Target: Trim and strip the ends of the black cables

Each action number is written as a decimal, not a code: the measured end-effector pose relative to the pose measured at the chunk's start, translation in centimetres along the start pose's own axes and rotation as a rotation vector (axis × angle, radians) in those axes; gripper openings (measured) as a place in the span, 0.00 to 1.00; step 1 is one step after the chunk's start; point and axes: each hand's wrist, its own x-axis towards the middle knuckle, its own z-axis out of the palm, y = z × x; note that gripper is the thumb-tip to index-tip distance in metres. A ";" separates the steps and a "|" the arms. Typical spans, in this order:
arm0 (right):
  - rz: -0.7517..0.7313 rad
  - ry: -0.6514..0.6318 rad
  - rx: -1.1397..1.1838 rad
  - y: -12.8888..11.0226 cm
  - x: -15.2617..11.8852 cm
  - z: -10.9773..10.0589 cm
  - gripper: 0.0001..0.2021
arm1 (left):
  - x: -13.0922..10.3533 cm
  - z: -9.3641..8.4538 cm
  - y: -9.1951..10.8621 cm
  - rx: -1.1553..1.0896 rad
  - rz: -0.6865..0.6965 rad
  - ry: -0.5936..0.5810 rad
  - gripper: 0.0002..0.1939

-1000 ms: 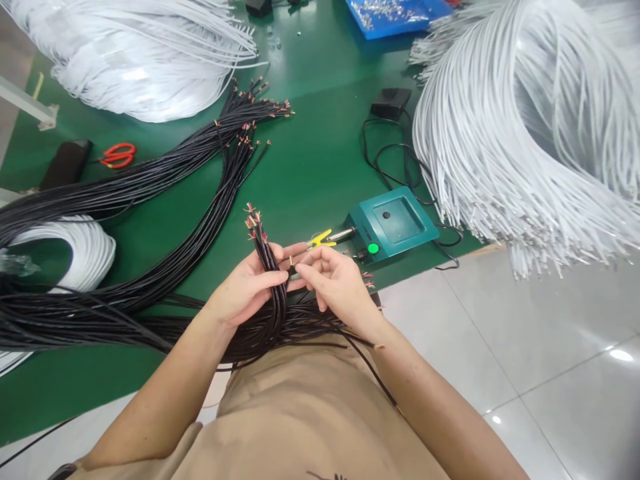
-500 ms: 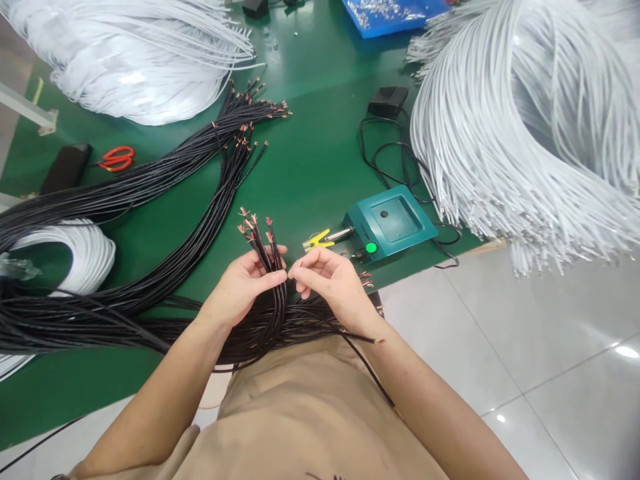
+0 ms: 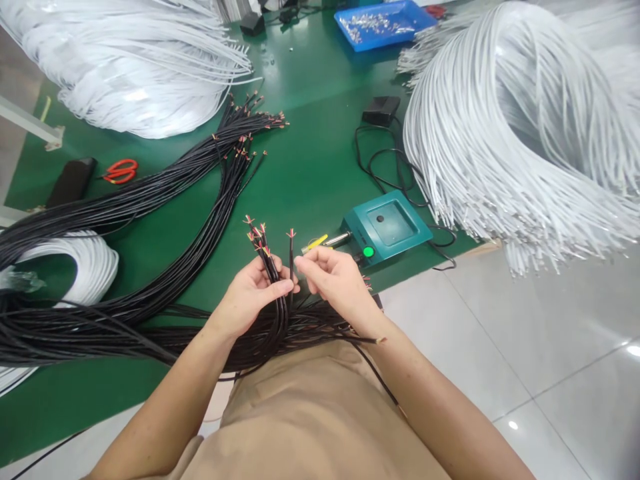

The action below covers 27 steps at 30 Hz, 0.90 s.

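Observation:
My left hand [image 3: 253,293] is closed around a bunch of black cables [image 3: 281,323], whose stripped ends point up and away from me. Red, white and yellow cores fan out at the tips. One single cable [image 3: 291,257] stands apart to the right of the bunch, by my left fingertips. Close beside it is my right hand [image 3: 333,277], with thumb and fingers drawn together in a pinch. What they hold, if anything, I cannot make out. More black cables [image 3: 325,327] lie under both hands, along the table edge against my body.
A teal device [image 3: 387,227] with a green button and a yellow clip [image 3: 317,241] sits beyond my right hand. White cable bundles [image 3: 470,133] flank the green table [image 3: 320,160]. Further off are red-handled scissors [image 3: 121,171], black cable bundles [image 3: 200,150] and a blue tray [image 3: 385,27] of small parts.
A single cable now stands separate from the bunch in my left hand. My right hand has moved slightly right and its fingers have shifted. The view has tilted up a little.

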 end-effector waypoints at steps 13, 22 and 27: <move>0.024 0.057 0.466 -0.1 0.6 0.1 0.11 | -0.3 0.8 0.0 0.031 -0.044 -0.177 0.13; -0.090 -0.027 0.457 -0.6 0.4 -1.0 0.12 | -0.1 0.6 0.4 0.010 -0.027 -0.067 0.10; 0.019 -0.080 0.214 -0.7 0.0 -0.6 0.14 | 0.2 0.4 0.2 0.009 0.006 0.020 0.11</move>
